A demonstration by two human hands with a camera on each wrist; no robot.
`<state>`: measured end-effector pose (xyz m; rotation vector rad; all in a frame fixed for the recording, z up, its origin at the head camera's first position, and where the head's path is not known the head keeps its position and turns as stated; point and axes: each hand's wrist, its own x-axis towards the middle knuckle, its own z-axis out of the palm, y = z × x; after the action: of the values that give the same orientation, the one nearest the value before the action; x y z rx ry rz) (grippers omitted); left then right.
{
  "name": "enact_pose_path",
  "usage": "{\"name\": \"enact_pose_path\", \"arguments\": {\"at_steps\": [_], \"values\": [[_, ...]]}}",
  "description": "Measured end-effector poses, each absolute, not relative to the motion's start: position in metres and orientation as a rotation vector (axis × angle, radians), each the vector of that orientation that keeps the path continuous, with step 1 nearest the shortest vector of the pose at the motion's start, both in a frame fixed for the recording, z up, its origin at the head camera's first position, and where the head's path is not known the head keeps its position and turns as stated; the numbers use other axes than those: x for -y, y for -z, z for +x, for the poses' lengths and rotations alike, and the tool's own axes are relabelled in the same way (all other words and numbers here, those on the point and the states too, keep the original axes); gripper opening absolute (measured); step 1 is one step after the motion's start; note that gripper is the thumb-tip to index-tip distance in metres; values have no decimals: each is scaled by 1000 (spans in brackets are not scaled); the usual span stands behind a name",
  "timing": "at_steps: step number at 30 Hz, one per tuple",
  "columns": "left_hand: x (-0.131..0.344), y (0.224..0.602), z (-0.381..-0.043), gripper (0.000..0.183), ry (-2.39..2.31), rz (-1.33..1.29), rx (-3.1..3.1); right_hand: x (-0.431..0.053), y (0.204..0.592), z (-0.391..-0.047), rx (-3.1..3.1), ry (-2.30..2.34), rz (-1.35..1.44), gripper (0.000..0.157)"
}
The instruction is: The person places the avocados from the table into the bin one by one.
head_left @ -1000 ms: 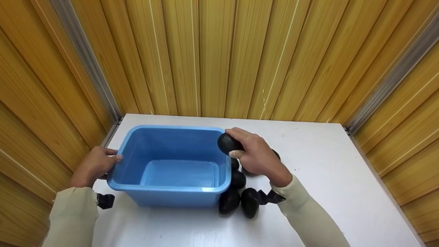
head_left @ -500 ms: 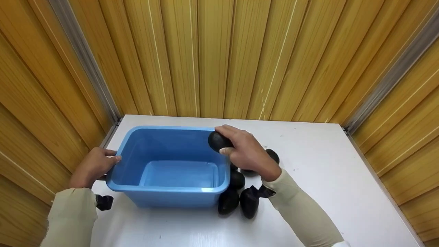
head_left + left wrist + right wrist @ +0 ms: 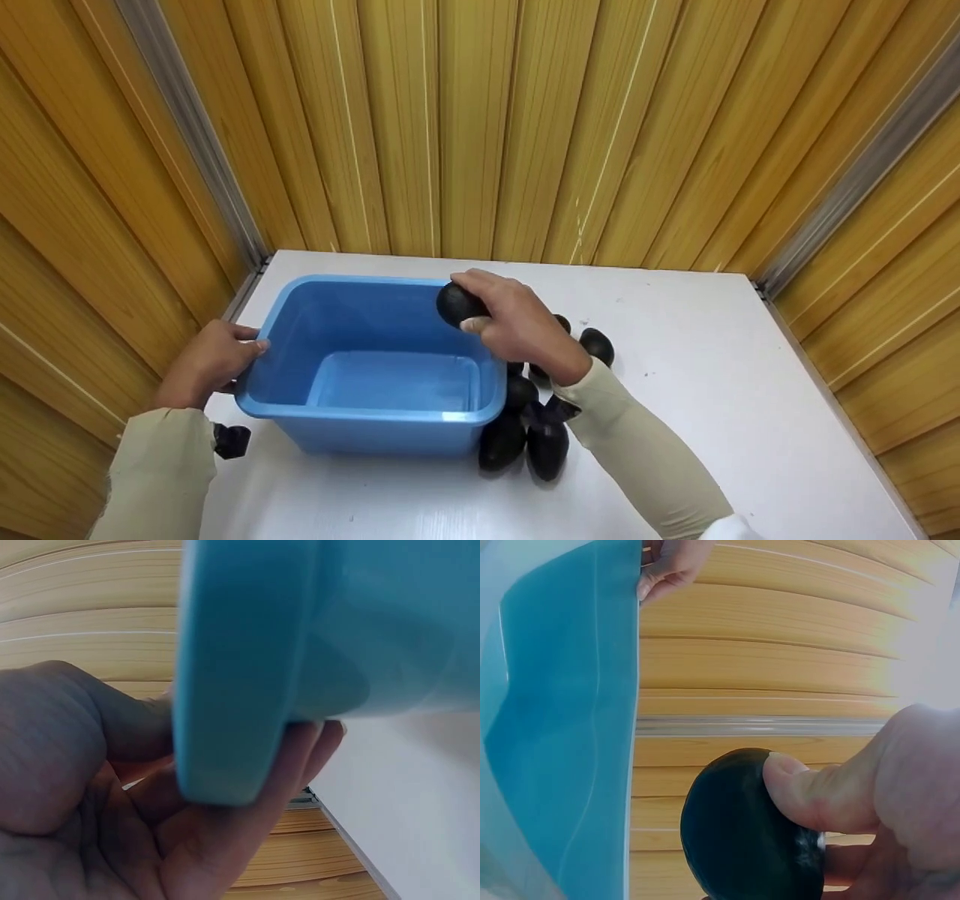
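A blue plastic basin (image 3: 367,433) stands on the white table, its inside bare in the head view. My left hand (image 3: 210,361) grips its left rim (image 3: 229,675), thumb on one side and fingers on the other. Above the basin's far right part, my right hand (image 3: 517,319) holds a dark avocado (image 3: 456,304), pinched between thumb and fingers in the right wrist view (image 3: 742,832). Several more dark avocados lie against and near the basin's right side, among them a front avocado (image 3: 548,450) and a farther avocado (image 3: 598,345). The right forearm partly hides some of them.
Wood-patterned panels (image 3: 465,127) rise behind the table and on both sides, with grey metal posts (image 3: 191,120) at the corners. The white tabletop (image 3: 697,375) extends to the right of the avocados. Small black devices (image 3: 232,441) sit at both wrists.
My right hand has carried the avocado leftward, from the basin's right rim to over its inside. More of the avocados behind it now show. The left hand stays on the rim.
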<state>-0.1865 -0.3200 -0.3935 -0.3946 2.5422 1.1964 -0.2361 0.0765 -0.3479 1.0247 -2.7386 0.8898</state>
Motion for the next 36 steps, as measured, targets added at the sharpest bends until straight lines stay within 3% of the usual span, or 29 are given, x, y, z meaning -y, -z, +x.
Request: {"name": "enact_pose_path", "arguments": {"at_steps": [36], "values": [[315, 386, -188, 59, -1191, -425, -2538, -8, 335, -263, 2843, -897, 1051, 58]]}}
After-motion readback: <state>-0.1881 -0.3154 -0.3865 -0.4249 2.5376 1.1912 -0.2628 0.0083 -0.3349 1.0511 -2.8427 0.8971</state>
